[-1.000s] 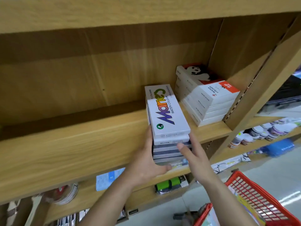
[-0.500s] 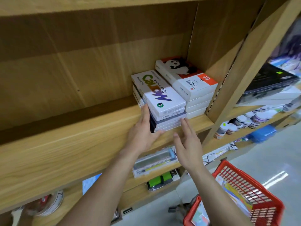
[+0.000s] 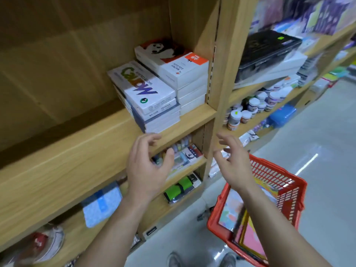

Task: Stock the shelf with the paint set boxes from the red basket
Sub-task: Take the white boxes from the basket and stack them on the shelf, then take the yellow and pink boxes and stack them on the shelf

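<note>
A stack of white water colour paint set boxes [image 3: 148, 97] sits on the wooden shelf [image 3: 81, 149], its top box printed in green and purple. Right beside it stands a taller stack of panda paint set boxes [image 3: 179, 68]. My left hand [image 3: 146, 166] hovers below and in front of the shelf edge, fingers spread, holding nothing. My right hand [image 3: 233, 162] is also empty and spread, above the red basket [image 3: 285, 189] on the floor. Colourful flat boxes [image 3: 248, 228] lie inside the basket.
A wooden upright [image 3: 221, 83] divides this bay from the right one, which holds a black case [image 3: 267, 51] and small paint jars [image 3: 256, 106]. Lower shelves carry a green roll [image 3: 181, 187] and a blue packet [image 3: 102, 205]. My shoes [image 3: 202, 260] stand on grey floor.
Both hands have let go of the water colour stack and pulled back down off the shelf. The view has swung right and down, showing more of the basket.
</note>
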Demonstrator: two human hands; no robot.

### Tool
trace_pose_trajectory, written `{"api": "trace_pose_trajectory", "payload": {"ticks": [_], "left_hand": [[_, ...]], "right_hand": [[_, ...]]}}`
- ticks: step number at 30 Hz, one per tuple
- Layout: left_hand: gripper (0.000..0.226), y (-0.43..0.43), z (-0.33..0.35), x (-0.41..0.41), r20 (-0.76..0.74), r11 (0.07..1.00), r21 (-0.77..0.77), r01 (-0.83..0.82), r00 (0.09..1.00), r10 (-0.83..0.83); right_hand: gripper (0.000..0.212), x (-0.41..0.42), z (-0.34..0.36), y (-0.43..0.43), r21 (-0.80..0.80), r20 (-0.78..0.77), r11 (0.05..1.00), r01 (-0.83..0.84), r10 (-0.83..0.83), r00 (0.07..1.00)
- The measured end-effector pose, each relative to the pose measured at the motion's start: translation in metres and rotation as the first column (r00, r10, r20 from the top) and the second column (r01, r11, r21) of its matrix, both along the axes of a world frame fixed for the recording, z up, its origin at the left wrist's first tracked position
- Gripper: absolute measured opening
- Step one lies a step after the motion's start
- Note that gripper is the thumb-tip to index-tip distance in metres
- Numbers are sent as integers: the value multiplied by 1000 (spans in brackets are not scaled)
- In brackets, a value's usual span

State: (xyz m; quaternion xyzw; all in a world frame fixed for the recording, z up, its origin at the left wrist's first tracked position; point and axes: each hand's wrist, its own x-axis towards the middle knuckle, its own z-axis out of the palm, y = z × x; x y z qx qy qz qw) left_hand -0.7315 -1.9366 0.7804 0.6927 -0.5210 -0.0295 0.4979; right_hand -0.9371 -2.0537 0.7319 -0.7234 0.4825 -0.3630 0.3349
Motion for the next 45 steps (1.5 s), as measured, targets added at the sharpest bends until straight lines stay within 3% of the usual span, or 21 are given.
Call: {"api": "trace_pose_trajectory", "payload": {"ticks": [2, 6, 10, 13, 18, 23, 26, 28, 31, 34, 41, 45], "left_hand": [[24, 3, -26, -35, -53, 978, 142, 154, 988, -147], [14, -23, -108, -106, -225, 795, 484, 365, 930, -290], [17, -48, -208, -173, -388, 599, 634, 490, 871, -302], [34, -61, -284, -214, -492, 446, 700, 557, 830, -264], [77, -87, -405, -268, -487, 232, 810, 539, 838, -247], [91, -93, -485, -299, -487, 144, 839, 525, 842, -233], [123, -85, -500, -318, -458, 113, 864, 490, 859, -229], [130, -83, -503, -325, -475, 105, 860, 499, 859, -192], [108, -90, -503, -321, -549, 167, 815, 555, 832, -86], [103, -92, -501, -322, -633, 270, 749, 605, 774, 21], [97, -86, -485, -328, -671, 280, 683, 675, 731, -125], [93, -90, -461, -316, -693, 343, 630, 697, 704, -158]], "right_hand": [[35, -56, -36, 1, 90, -61, 986, 142, -137, 989], [33, -166, -116, 19, 278, -241, 865, 418, -358, 902], [39, -255, -197, 58, 386, -444, 698, 603, -432, 785], [54, -288, -250, 83, 463, -514, 595, 657, -423, 746], [74, -293, -328, 98, 475, -447, 621, 624, -440, 779], [60, -286, -359, 103, 391, -253, 663, 638, -590, 767], [57, -283, -356, 104, 430, -220, 633, 644, -619, 754], [56, -282, -354, 102, 469, -226, 602, 646, -625, 747], [56, -281, -353, 101, 470, -244, 599, 648, -618, 748], [56, -281, -355, 102, 466, -250, 606, 645, -609, 752], [55, -282, -352, 102, 488, -235, 599, 635, -610, 757], [58, -282, -349, 102, 490, -255, 604, 628, -590, 767]]}}
